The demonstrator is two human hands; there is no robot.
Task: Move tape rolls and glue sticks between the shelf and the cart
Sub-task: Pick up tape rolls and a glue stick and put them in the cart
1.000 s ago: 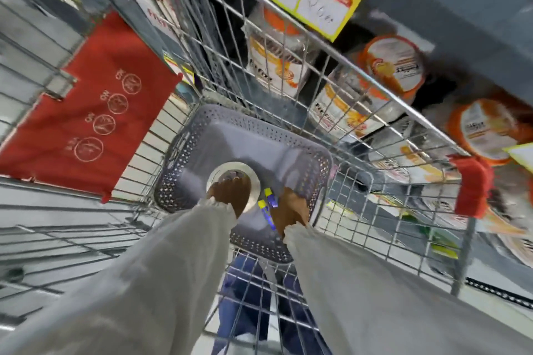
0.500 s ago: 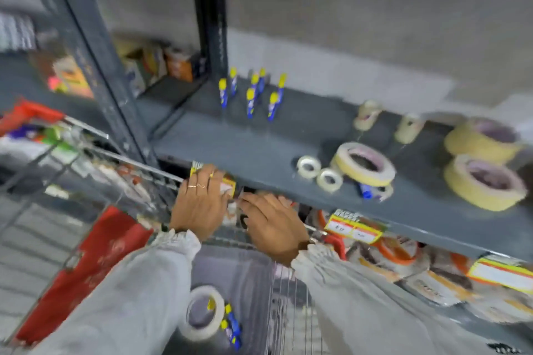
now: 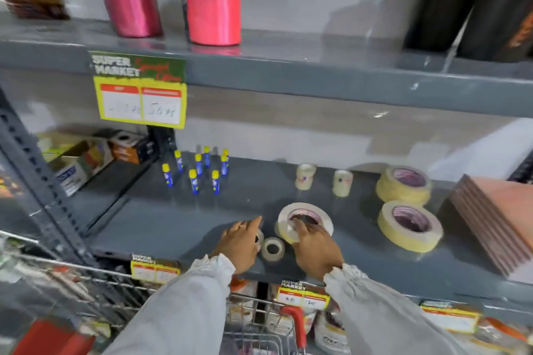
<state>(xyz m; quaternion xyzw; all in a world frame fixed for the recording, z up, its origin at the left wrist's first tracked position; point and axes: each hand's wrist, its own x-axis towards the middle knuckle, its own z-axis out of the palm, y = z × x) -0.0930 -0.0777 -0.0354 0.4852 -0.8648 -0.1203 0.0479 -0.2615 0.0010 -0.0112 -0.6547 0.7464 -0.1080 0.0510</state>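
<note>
My arms are covered in loose, pale grey-white long sleeves (image 3: pixel 184 308) that end in gathered, frilled cuffs (image 3: pixel 215 264) at the wrists, my left hand (image 3: pixel 240 242) wears a thin ring on one finger, and my right hand (image 3: pixel 315 248) is bare.

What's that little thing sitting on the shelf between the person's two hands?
A small clear tape roll lies flat on the shelf between the left hand and the right hand, which rests on a bigger tape roll, as the head view shows.
</note>
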